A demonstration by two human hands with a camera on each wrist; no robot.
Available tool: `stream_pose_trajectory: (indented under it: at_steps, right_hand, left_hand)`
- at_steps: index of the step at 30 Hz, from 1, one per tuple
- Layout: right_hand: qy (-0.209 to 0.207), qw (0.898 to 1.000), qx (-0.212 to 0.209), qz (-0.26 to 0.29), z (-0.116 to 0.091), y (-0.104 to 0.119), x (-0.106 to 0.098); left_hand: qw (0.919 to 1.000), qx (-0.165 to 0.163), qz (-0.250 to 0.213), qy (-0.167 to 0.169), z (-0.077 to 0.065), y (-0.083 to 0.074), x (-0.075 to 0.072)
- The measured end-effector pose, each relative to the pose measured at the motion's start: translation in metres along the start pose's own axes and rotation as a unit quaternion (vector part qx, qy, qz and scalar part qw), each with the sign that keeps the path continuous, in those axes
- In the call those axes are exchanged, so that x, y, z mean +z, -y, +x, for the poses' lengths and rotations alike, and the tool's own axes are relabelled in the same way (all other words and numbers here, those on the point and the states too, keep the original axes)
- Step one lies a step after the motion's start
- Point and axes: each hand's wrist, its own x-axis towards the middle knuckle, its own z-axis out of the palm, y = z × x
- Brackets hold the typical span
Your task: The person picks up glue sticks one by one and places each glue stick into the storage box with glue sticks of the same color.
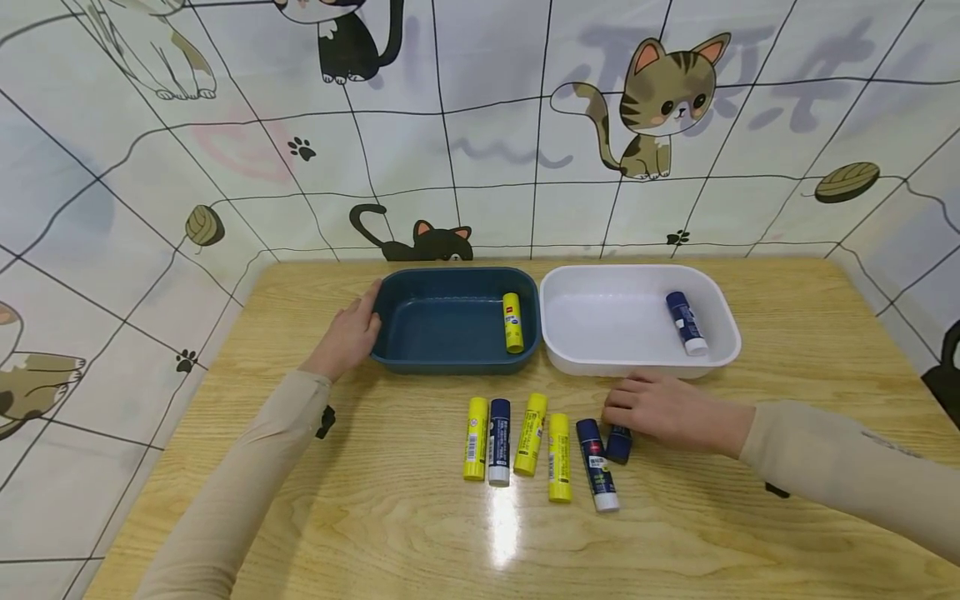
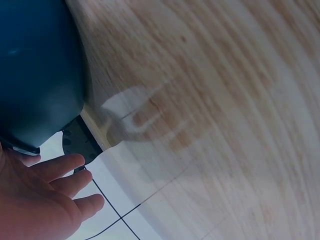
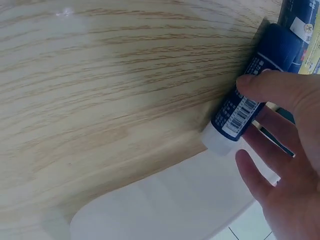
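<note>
My right hand [image 1: 660,410] pinches a navy glue stick [image 3: 250,95] with a white end between thumb and fingers, in front of the white tray [image 1: 592,364]. In the head view that hand covers most of the stick; only its navy end shows. Beside it lies another navy glue stick [image 1: 597,465], tilted on the table. My left hand [image 1: 347,335] touches the left end of the dark blue tray [image 1: 450,367], its fingers [image 2: 70,185] fairly straight and spread in the left wrist view.
One yellow glue stick [image 1: 513,322] lies in the dark blue tray; one navy glue stick [image 1: 686,323] lies in the white tray. In front are yellow glue sticks [image 1: 476,438] and a navy one [image 1: 499,442] in a loose row. A cat-print curtain [image 1: 487,150] hangs behind the table [image 1: 360,533].
</note>
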Motion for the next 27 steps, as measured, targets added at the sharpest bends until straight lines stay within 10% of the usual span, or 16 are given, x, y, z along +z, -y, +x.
stream_pose_trajectory:
  at_steps: [27]
  right_hand:
    - [0.001, 0.999, 0.025, 0.021, -0.007, -0.01, -0.048]
  left_hand:
    - [1.0, 0.007, -0.007, -0.002, 0.0, 0.0, 0.0]
